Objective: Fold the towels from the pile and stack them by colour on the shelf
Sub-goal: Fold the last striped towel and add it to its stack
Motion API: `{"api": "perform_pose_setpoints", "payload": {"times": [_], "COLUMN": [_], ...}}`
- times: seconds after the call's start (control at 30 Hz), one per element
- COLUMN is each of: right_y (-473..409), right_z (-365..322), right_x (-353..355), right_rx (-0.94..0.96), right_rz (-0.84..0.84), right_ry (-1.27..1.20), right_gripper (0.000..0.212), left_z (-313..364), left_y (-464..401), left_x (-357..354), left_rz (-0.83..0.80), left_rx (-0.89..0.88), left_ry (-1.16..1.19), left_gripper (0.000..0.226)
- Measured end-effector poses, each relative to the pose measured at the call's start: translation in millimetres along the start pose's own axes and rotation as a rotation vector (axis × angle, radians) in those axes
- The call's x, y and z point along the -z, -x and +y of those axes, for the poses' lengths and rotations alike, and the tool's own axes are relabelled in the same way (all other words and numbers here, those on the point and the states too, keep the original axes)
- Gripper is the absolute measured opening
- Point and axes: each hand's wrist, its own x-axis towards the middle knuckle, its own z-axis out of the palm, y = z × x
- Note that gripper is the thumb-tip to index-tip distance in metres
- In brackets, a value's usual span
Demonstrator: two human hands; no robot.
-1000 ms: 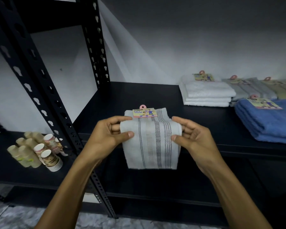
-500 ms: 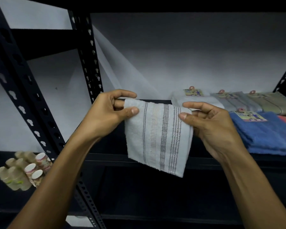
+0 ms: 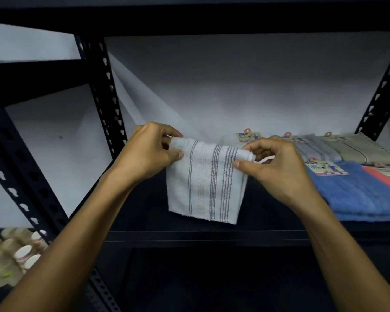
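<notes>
- The black metal shelving unit (image 3: 104,91) with slotted uprights fills your view; its dark shelf board (image 3: 203,235) runs across in front of you, with a pale wall behind it.
- On the right of that shelf lies a folded blue terry towel (image 3: 356,194), with a printed paper label at its upper left corner.
- Just beside it, at the right edge, shows part of a coral-pink folded towel (image 3: 385,179).
- Behind those two lie a beige folded towel (image 3: 358,149) and a pale grey folded towel (image 3: 313,147), side by side near the wall.
- You hold a white folded towel with grey vertical stripes (image 3: 207,183) up in front of the shelf; it hangs down from its top edge, clear of the board.
- Your left hand (image 3: 149,152) pinches the towel's top left corner, thumb in front and curled fingers behind.
- Your right hand (image 3: 277,165) pinches the top right corner the same way, thumb pressing the front of the cloth and fingers curled over the rolled edge.
- Behind your right hand, another white folded towel (image 3: 230,139) is mostly hidden, its label card showing above your fingers.
- At lower left, on a lower shelf, a cluster of stacked paper cups (image 3: 11,255) lies on its side.
</notes>
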Motion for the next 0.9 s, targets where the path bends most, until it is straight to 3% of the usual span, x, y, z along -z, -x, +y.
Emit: {"api": "perform_pose_setpoints", "payload": {"times": [0.2, 0.33, 0.43, 0.57, 0.73, 0.8, 0.9], "right_y": [-29.3, -58.2, -80.1, -104.8, -101.9, -85.1, -43.6], "right_z": [-0.8, 6.1, 20.4, 33.3, 44.1, 61.2, 95.3], "right_x": [12.2, 5.8, -10.5, -34.9, -53.9, -56.9, -53.9], "right_rx": [-0.026, 0.001, -0.024, 0.024, 0.267, 0.327, 0.353], "right_rz": [-0.118, -0.198, -0.263, -0.216, -0.039, -0.076, -0.263], "right_ry": [-0.163, -0.285, -0.229, -0.1, -0.077, -0.043, 0.046], "right_gripper": [0.013, 0.017, 0.015, 0.02, 0.023, 0.029, 0.031], "left_z": [-2.5, -17.2, -34.6, -52.8, -62.4, -75.4, -101.4], "left_y": [-14.9, -31.3, -39.4, -51.0, -39.5, -20.4, 23.0], "left_x": [-0.3, -4.1, -17.6, -31.8, -41.1, -52.4, -74.8], "left_rz": [0.009, -0.147, -0.167, 0.074, 0.432, 0.458, 0.299], "left_rx": [-0.053, 0.091, 0.162, 0.141, -0.176, -0.255, -0.275], "left_ry": [0.003, 0.332, 0.464, 0.34, 0.091, 0.035, 0.027], "left_gripper": [0.006, 0.007, 0.009, 0.01, 0.017, 0.018, 0.021]}}
